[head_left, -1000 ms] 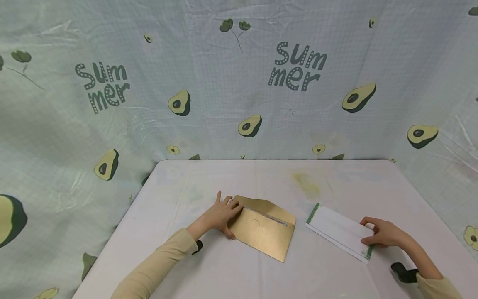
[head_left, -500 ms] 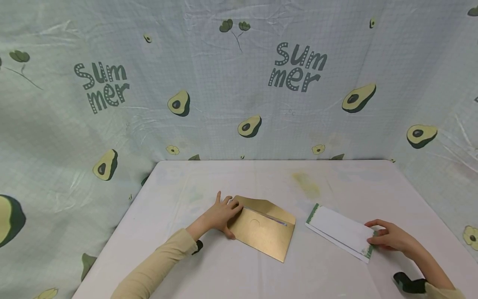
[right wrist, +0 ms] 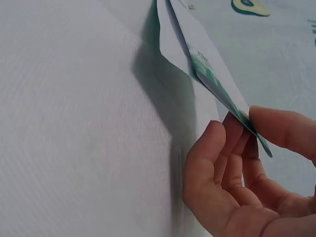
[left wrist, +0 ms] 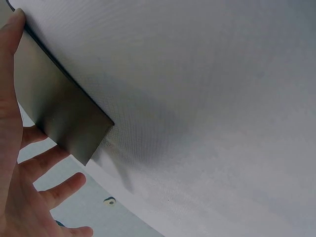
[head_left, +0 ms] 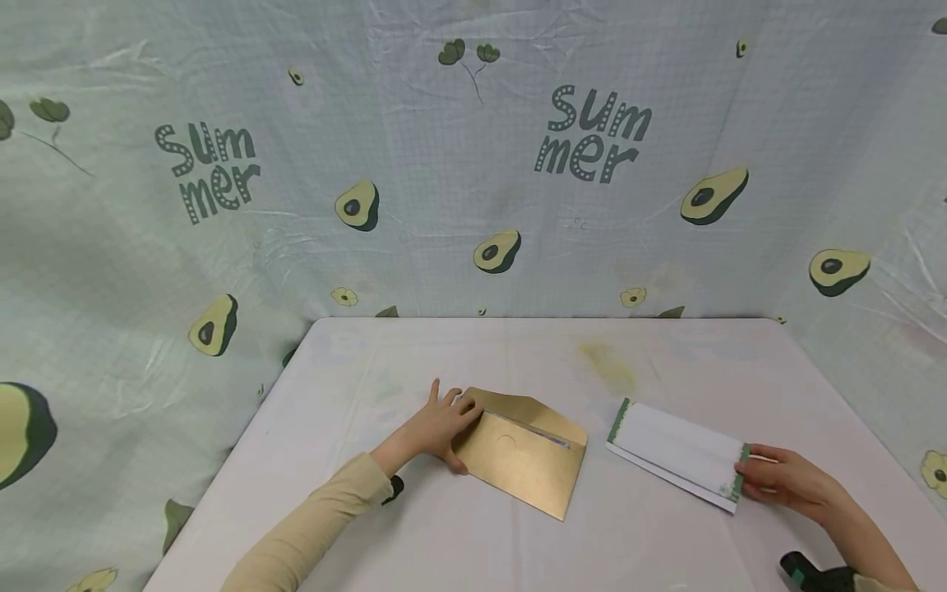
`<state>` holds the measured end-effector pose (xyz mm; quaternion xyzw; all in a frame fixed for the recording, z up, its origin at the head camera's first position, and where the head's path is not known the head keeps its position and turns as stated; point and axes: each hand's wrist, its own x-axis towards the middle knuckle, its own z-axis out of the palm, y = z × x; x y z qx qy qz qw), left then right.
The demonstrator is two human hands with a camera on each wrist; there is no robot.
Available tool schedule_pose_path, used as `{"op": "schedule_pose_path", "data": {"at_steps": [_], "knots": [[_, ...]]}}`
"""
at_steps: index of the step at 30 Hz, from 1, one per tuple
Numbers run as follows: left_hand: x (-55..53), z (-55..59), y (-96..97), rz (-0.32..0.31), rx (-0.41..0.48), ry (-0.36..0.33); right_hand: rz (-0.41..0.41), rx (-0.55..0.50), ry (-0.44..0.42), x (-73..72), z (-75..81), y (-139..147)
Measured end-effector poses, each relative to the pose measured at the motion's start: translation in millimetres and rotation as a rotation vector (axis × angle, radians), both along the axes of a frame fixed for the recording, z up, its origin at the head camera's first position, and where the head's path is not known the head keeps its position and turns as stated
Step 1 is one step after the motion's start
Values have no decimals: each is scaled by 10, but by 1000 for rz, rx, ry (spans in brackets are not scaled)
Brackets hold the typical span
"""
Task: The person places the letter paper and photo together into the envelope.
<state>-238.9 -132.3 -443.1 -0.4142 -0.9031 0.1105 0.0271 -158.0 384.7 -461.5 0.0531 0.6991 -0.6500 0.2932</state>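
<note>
My left hand (head_left: 436,427) rests on the left end of a gold envelope (head_left: 525,469), fingers spread. The envelope lies flap up, with a thin pale edge of something showing at its mouth. In the left wrist view my thumb touches one long edge of the envelope (left wrist: 64,108) and two fingers meet the opposite side. To the right, my right hand (head_left: 787,481) pinches the right end of a folded white paper (head_left: 681,448) with green borders. The right wrist view has this paper (right wrist: 197,34) raised off the table at that end, its layers slightly apart.
A white-covered table (head_left: 414,353) bears both things, with a yellowish stain (head_left: 608,366) toward the back. Behind it hangs a curtain (head_left: 414,148) printed with avocados and lettering. A black wrist device (head_left: 814,574) sits on my right forearm.
My right hand has slid rightward to the folded paper's right end, and that end has risen slightly. The left hand and the gold envelope stay where they were.
</note>
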Motion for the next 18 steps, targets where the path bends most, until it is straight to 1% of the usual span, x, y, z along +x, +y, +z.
{"op": "schedule_pose_path", "data": {"at_steps": [4, 9, 18], "knots": [[5, 8, 3, -2, -1, 2, -49, -75, -40, 7, -16, -1], [7, 11, 1, -1, -4, 3, -96, -134, -66, 14, -25, -20], [17, 2, 0, 7, -8, -2, -101, -163, -52, 28, -34, -50]]}}
